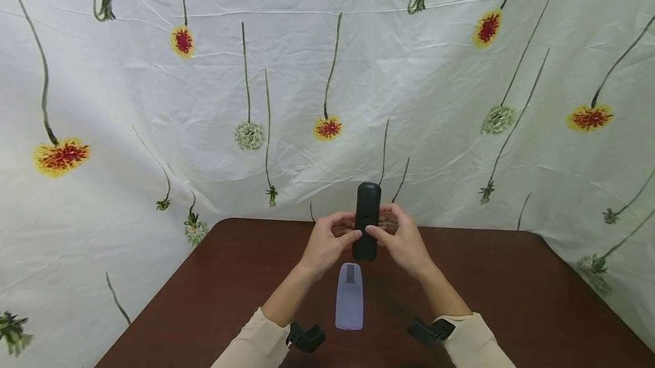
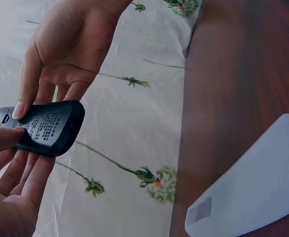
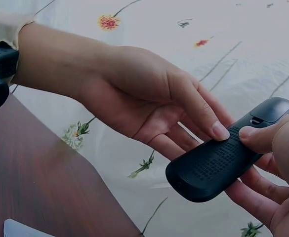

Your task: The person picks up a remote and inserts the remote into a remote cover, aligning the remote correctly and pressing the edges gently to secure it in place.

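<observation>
Both hands hold a black remote control (image 1: 367, 206) upright above the table, its back turned toward me. My left hand (image 1: 326, 243) grips its left side and my right hand (image 1: 405, 240) its right side. Both thumbs press on the back near the middle, with the other fingers behind it. Small pale printed text and a battery cover with a notch show on the remote's back in the right wrist view. Below the remote, a pale translucent sleeve-like piece (image 1: 349, 302) with a darker rectangle near its far end lies flat on the table.
The dark reddish-brown table (image 1: 245, 300) reaches back to a white cloth (image 1: 297, 72) printed with flowers, hanging behind it. Black camera bands (image 1: 307, 338) sit on both wrists, below the cream sleeves' cuffs.
</observation>
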Available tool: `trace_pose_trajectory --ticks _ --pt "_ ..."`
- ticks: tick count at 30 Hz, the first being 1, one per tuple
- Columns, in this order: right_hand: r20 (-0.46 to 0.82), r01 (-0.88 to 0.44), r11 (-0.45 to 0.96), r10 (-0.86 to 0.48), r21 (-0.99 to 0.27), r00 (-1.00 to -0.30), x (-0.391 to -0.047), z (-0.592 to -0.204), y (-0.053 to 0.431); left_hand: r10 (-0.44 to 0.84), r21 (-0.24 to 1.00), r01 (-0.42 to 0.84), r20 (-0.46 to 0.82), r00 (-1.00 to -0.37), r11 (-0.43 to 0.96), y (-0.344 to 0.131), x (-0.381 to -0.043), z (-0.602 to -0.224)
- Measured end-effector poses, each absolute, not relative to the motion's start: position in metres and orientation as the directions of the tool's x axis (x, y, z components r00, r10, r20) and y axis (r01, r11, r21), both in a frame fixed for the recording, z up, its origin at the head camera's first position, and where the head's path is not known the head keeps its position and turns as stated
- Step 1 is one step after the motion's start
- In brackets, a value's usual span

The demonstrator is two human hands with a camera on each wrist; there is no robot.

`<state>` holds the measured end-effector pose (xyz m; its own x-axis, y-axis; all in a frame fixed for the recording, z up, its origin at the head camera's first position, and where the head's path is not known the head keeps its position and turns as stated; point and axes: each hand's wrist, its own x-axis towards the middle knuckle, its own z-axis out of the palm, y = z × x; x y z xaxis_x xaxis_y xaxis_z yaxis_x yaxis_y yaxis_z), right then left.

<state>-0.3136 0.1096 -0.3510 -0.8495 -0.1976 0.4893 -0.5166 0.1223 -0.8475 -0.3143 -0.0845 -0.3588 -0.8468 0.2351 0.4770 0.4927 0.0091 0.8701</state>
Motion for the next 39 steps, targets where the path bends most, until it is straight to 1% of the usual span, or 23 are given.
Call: trace_pose_trajectory --ticks 5,11,13,16,22,27,32,39 --pt "0.471 -0.489 0.066 -0.187 -0.870 -0.862 -0.318 -0.358 0.105 0.229 0.880 0.474 0.459 -0.859 0.016 -0.090 -0.318 -0.366" --pt "0.460 -0.471 0.070 -0.129 -0.880 -0.879 -0.321 -0.367 0.101 0.172 0.906 0.423 0.418 -0.892 -0.009 -0.096 -0.322 -0.373" --pt "0.446 -0.454 0.065 -0.109 -0.889 -0.888 -0.323 -0.371 0.100 0.144 0.915 0.404 0.398 -0.906 0.014 -0.098 -0.323 -0.377" --pt "0.415 -0.420 0.048 -0.085 -0.906 -0.906 -0.327 -0.377 0.099 0.115 0.918 0.387 0.377 -0.919 0.085 -0.100 -0.325 -0.384" --pt "0.381 -0.381 0.000 -0.031 -0.925 -0.924 -0.336 -0.390 0.098 0.116 0.875 0.334 0.314 -0.942 0.351 -0.104 -0.332 -0.402" --pt "0.330 -0.330 0.011 0.011 -0.944 -0.944 -0.342 -0.400 0.095 0.105 0.823 0.264 0.244 -0.964 0.503 -0.105 -0.335 -0.416" --pt "0.311 -0.310 0.030 0.020 -0.950 -0.950 -0.344 -0.410 0.092 0.108 0.778 0.222 0.196 -0.975 0.588 -0.102 -0.335 -0.425" --pt "0.276 -0.276 0.058 0.001 -0.959 -0.961 -0.344 -0.422 0.086 0.137 0.761 0.214 0.165 -0.977 0.613 -0.098 -0.334 -0.441"
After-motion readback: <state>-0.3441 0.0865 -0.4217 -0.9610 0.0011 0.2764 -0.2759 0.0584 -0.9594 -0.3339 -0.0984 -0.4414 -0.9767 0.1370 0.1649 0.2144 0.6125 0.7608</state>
